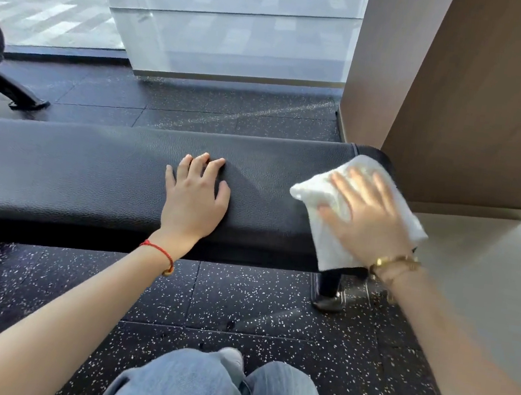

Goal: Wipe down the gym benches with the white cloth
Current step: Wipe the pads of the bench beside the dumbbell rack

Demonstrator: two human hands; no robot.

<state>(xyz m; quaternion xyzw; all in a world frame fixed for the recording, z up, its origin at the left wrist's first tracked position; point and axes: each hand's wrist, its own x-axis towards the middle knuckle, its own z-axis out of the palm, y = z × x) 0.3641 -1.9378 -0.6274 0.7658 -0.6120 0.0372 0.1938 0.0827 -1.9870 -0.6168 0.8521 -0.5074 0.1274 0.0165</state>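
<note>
Head view, white cloth (pixel 329 239) under right fingers (pixel 353 184)

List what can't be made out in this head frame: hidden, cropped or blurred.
- Bench: left end cut off by the frame edge, head view.
- White cloth: middle hidden under the right hand; any dirt on it unreadable.
- Right hand: motion-blurred, finger detail soft.
- Bench pad under the left hand and the cloth: covered.
- Bench leg: top hidden by the cloth.
</note>
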